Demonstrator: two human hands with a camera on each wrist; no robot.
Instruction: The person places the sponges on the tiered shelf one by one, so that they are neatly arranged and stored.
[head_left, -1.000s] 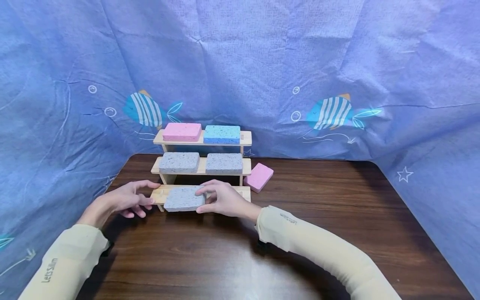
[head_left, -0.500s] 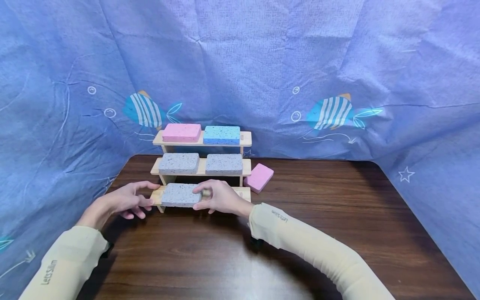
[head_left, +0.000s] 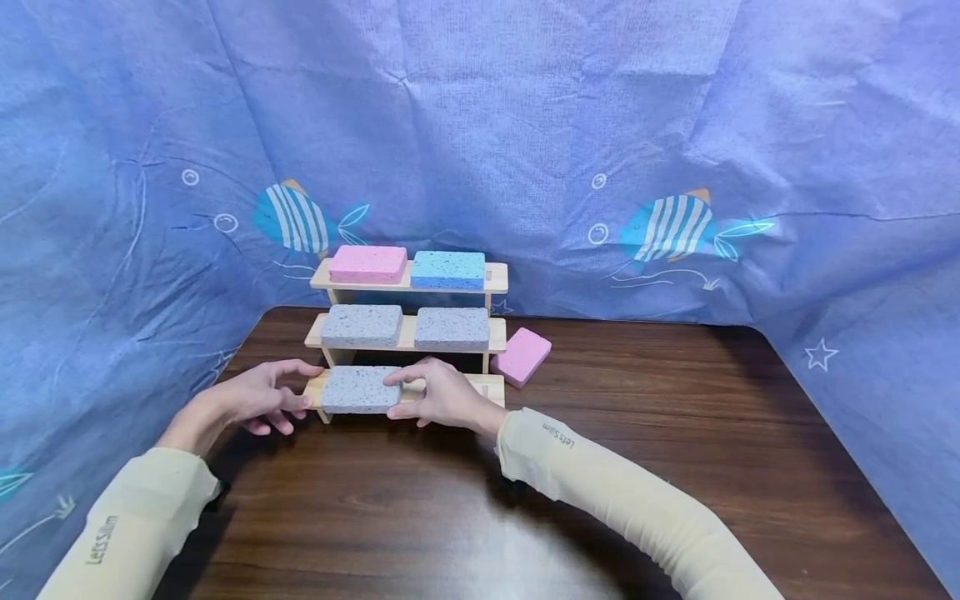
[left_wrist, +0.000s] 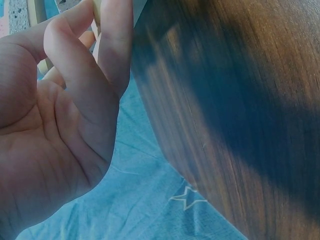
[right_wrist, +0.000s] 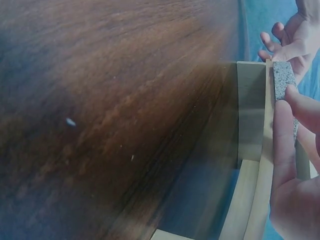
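Observation:
A grey speckled sponge (head_left: 360,390) lies on the left part of the bottom tier of a three-tier wooden rack (head_left: 491,387). My right hand (head_left: 444,396) holds it by its right end, between the thumb and fingers. In the right wrist view the sponge (right_wrist: 283,75) sits flat against the wooden board, with my thumb and a finger at its end. At the left end of the same tier, my left hand (head_left: 251,400) pinches the board between thumb and fingers. Other fingers of that hand hang loosely curled below. Its fingertips are partly cut off in the left wrist view.
Two grey sponges (head_left: 362,325) lie side by side on the middle tier. On the top tier are a pink sponge (head_left: 368,263) and a blue sponge (head_left: 448,269). Another pink sponge (head_left: 522,357) lies on the brown table (head_left: 637,433), right of the rack. A blue curtain (head_left: 480,125) hangs behind.
My right hand has moved slightly left with the grey sponge, which now lies straight on the bottom tier's left part. My left hand has stayed at the board's end.

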